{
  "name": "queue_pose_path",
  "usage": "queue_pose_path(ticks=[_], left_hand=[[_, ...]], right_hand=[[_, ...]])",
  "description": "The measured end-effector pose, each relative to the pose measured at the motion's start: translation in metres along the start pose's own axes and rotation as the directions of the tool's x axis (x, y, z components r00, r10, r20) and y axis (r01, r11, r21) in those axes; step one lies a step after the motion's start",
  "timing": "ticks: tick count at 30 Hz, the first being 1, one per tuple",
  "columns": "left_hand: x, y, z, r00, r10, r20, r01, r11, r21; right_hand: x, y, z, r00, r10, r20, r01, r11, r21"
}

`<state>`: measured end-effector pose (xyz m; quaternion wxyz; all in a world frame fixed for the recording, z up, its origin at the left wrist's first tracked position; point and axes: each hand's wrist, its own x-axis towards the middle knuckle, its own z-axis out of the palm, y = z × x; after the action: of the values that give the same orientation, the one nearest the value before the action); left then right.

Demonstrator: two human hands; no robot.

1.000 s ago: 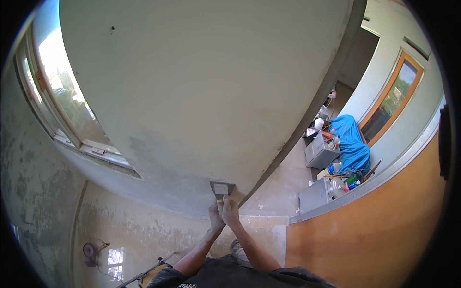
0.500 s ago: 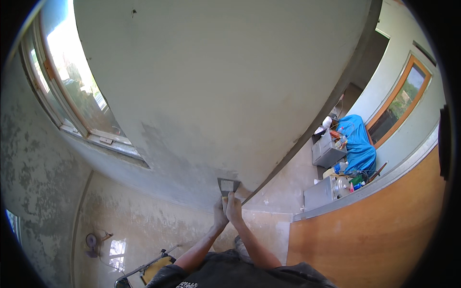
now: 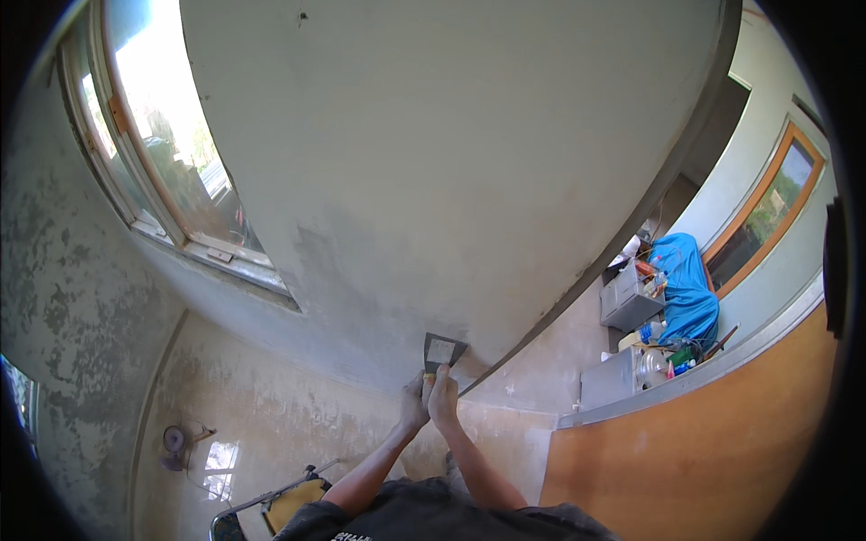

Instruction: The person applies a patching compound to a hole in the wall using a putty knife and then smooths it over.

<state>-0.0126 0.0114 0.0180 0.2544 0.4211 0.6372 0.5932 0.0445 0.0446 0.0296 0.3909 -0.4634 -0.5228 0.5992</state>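
Observation:
Both of my hands are closed together around the handle of a wide scraper (image 3: 444, 349). My left hand (image 3: 412, 402) wraps the left side of the handle, and my right hand (image 3: 443, 398) grips it from the right. Its flat, trapezoid metal blade points away from me, against or very close to the low part of a grey plastered wall (image 3: 442, 171); actual contact cannot be made out. Pale residue coats the middle of the blade. Around it the plaster shows darker, patchy grey smears. My fingers hide most of the handle.
A framed window (image 3: 171, 180) is on the left beside a mottled wall (image 3: 72, 234). A yellow-and-black folding item (image 3: 293, 505) stands near my left leg, with a small round object (image 3: 174, 439) on the floor. Right are grey boxes (image 3: 630, 300), a blue cover (image 3: 690, 288) and an orange-brown wooden panel (image 3: 686, 428).
My view has shifted, so the surroundings sit farther right. The scraper blade has turned slightly, its leading edge now sloping down to the right. Both hands keep their grip.

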Motion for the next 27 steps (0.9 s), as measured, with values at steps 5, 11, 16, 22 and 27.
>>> queue_pose_path(ticks=[5,11,16,22,27], left_hand=[[0.033,0.036,-0.013,0.996,0.087,0.023,-0.087,0.996,-0.026],[0.016,0.002,-0.002,1.000,-0.019,-0.017,0.018,0.998,-0.055],[0.040,0.049,-0.013,0.994,0.112,0.004,-0.111,0.992,-0.066],[0.020,0.023,-0.010,0.999,0.022,-0.038,-0.026,0.994,-0.105],[0.007,-0.005,-0.003,0.993,-0.121,0.009,0.120,0.968,-0.221]], right_hand=[[0.015,-0.045,0.011,0.991,-0.130,0.041,0.127,0.989,0.074],[0.008,-0.028,0.011,0.992,-0.124,-0.022,0.123,0.992,-0.020],[0.010,-0.074,0.019,0.979,-0.191,-0.071,0.197,0.978,0.076],[0.013,-0.030,0.018,0.978,-0.198,-0.064,0.189,0.974,-0.123],[0.013,-0.004,0.020,0.998,-0.043,-0.055,0.043,0.999,0.003]])
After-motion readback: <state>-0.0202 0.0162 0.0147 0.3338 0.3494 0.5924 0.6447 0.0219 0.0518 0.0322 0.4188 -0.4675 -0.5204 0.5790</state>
